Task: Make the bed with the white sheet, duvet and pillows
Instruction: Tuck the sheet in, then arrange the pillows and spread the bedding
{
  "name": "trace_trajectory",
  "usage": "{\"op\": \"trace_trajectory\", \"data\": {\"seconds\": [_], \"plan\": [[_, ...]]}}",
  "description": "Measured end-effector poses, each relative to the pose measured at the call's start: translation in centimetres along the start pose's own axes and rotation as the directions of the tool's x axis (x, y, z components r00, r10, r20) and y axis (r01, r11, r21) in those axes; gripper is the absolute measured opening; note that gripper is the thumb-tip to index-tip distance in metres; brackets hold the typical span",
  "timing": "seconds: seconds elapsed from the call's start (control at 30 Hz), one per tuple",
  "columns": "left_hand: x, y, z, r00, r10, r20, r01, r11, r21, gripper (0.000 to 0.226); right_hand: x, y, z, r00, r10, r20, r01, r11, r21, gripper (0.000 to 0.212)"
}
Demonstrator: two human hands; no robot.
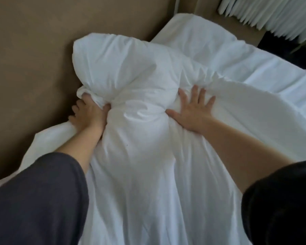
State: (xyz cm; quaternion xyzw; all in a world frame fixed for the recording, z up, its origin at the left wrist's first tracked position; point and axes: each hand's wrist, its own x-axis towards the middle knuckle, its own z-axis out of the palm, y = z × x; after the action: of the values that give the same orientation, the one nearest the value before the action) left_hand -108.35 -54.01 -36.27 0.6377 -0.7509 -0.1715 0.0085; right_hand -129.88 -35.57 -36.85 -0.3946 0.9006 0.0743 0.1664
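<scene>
A white duvet (140,156) lies bunched and wrinkled across the bed, running from the bottom of the view up to a puffy white pillow (117,64) that leans against the brown headboard wall. My left hand (87,114) grips a gathered fold of white fabric at the pillow's lower left corner. Beside it, my right hand (193,112) lies flat with spread fingers, pressing on the duvet just right of the pillow. The white sheet (237,55) covers the mattress on the right and far side.
A brown padded wall (34,50) stands along the left of the bed. White vertical blinds (272,13) hang at the top right, above a dark area (290,50) beside the bed's far edge. Dark sleeves cover both upper arms.
</scene>
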Motion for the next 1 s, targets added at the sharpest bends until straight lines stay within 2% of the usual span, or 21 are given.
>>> {"op": "trace_trajectory", "data": {"seconds": [0.1, 0.13, 0.23, 0.27, 0.33, 0.4, 0.43, 0.47, 0.5, 0.57, 0.63, 0.67, 0.7, 0.73, 0.77, 0.8, 0.83, 0.9, 0.93, 0.97, 1.0], "plan": [[0.7, 0.2, 0.1, 0.999, 0.035, -0.012, -0.035, 0.999, 0.021, 0.062, 2.1, 2.3, -3.3, 0.985, 0.093, -0.143, -0.074, 0.989, 0.131, 0.082], [0.7, 0.0, 0.3, 0.997, 0.07, -0.021, -0.069, 0.997, 0.037, 0.057, 2.6, 3.6, -4.1, 0.975, 0.134, -0.177, -0.109, 0.984, 0.14, 0.085], [0.4, -0.7, 0.2, 0.991, 0.13, -0.036, -0.127, 0.989, 0.069, 0.05, 2.8, 6.2, -6.1, 0.985, 0.168, -0.039, -0.16, 0.975, 0.157, 0.097], [0.1, -0.7, -0.1, 0.992, 0.129, -0.016, -0.128, 0.99, 0.061, 0.051, 2.3, 6.4, -6.8, 0.99, 0.138, 0.001, -0.135, 0.97, 0.201, 0.092], [-1.2, -0.9, -1.1, 0.993, 0.12, -0.007, -0.12, 0.993, 0.012, 0.059, 0.4, 5.3, -8.0, 0.998, 0.051, -0.042, -0.038, 0.968, 0.249, 0.072], [-3.0, -0.7, -3.1, 0.987, 0.13, -0.091, -0.136, 0.988, -0.071, 0.07, -3.0, 3.6, -8.1, 0.989, -0.051, -0.142, 0.07, 0.989, 0.132, 0.053], [-3.6, -0.4, -4.0, 0.97, 0.182, -0.162, -0.2, 0.975, -0.097, 0.075, -4.6, 2.7, -7.3, 0.98, -0.123, -0.154, 0.134, 0.989, 0.061, 0.047], [-5.1, 0.3, -6.2, 0.93, 0.297, -0.216, -0.319, 0.945, -0.075, 0.077, -7.6, 2.0, -7.3, 0.971, -0.199, -0.131, 0.203, 0.979, 0.014, 0.042], [-6.1, 1.2, -7.6, 0.858, 0.45, -0.246, -0.47, 0.882, -0.025, 0.077, -10.1, 1.3, -6.6, 0.96, -0.269, -0.083, 0.269, 0.963, -0.012, 0.038], [-7.2, 4.1, -10.1, 0.656, 0.727, -0.202, -0.725, 0.681, 0.098, 0.07, -13.5, 0.3, -5.7, 0.932, -0.361, -0.028, 0.36, 0.932, -0.045, 0.032], [-8.6, 7.4, -11.7, 0.444, 0.891, -0.097, -0.868, 0.455, 0.2, 0.059, -16.6, -0.8, -5.8, 0.889, -0.458, -0.003, 0.456, 0.886, -0.084, 0.034], [-9.4, 8.9, -12.2, 0.367, 0.929, -0.038, -0.899, 0.365, 0.241, 0.054, -18.0, -1.3, -5.6, 0.854, -0.521, 0.001, 0.519, 0.85, -0.085, 0.035], [-9.9, 10.1, -12.4, 0.331, 0.942, 0.049, -0.907, 0.304, 0.293, 0.048, -19.0, -1.7, -5.3, 0.807, -0.59, 0.016, 0.589, 0.804, -0.087, 0.036], [-10.8, 10.7, -12.3, 0.334, 0.927, 0.173, -0.898, 0.258, 0.356, 0.044, -20.2, -1.9, -5.0, 0.76, -0.648, 0.055, 0.65, 0.754, -0.098, 0.035], [-11.7, 10.7, -12.1, 0.37, 0.876, 0.309, -0.881, 0.224, 0.418, 0.041, -21.6, -2.0, -4.7, 0.737, -0.668, 0.1, 0.676, 0.731, -0.092, 0.033], [-12.6, 10.0, -11.7, 0.423, 0.795, 0.436, -0.861, 0.202, 0.466, 0.043, -22.7, -1.8, -4.5, 0.73, -0.671, 0.127, 0.68, 0.732, -0.041, 0.03], [-13.5, 8.7, -11.3, 0.462, 0.711, 0.531, -0.851, 0.187, 0.49, 0.047, -23.6, -1.6, -4.7, 0.741, -0.659, 0.13, 0.652, 0.752, 0.094, 0.025], [-15.3, 5.2, -10.6, 0.478, 0.623, 0.62, -0.854, 0.164, 0.494, 0.056, -23.8, -1.0, -6.4, 0.854, -0.51, 0.106, 0.401, 0.772, 0.493, 0.029], [-16.4, 3.4, -10.2, 0.481, 0.597, 0.642, -0.857, 0.166, 0.488, 0.058, -22.9, -0.3, -6.9, 0.923, -0.381, 0.057, 0.275, 0.756, 0.594, 0.029], [-17.5, 1.7, -9.9, 0.495, 0.558, 0.666, -0.859, 0.202, 0.47, 0.058, -21.8, 0.7, -7.3, 0.966, -0.258, 0.005, 0.211, 0.803, 0.557, 0.027], [-18.5, 0.4, -9.8, 0.511, 0.504, 0.697, -0.859, 0.265, 0.438, 0.059, -20.9, 1.8, -7.5, 0.986, -0.168, -0.02, 0.163, 0.913, 0.374, 0.038]]}}
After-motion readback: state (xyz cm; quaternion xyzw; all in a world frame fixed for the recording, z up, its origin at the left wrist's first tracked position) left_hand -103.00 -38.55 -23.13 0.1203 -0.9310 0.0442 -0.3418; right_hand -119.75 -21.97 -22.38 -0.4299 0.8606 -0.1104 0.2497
